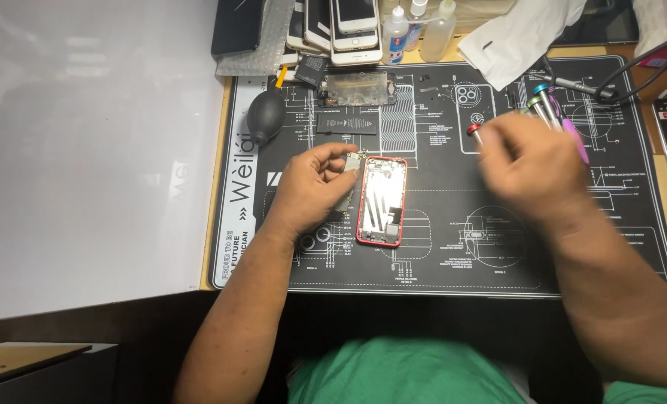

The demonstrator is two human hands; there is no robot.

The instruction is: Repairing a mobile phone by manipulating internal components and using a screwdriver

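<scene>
Red phone shell (382,200), opened up with its insides showing, is laid flat in the middle of the black repair mat (453,247), probably so it stays put while the left hand (311,187) keeps its fingers curled around a small grey part right at the shell's top left edge. The right hand (532,168) is blurred over by the screwdrivers (547,108), so whether its fingers are closed can't be told. The mat is spread on a wooden tabletop (666,217), with a stack of phones (341,30), little bottles (416,30) and a black air blower (266,114) pushed to the back, and a white board (86,150) off to the left.
</scene>
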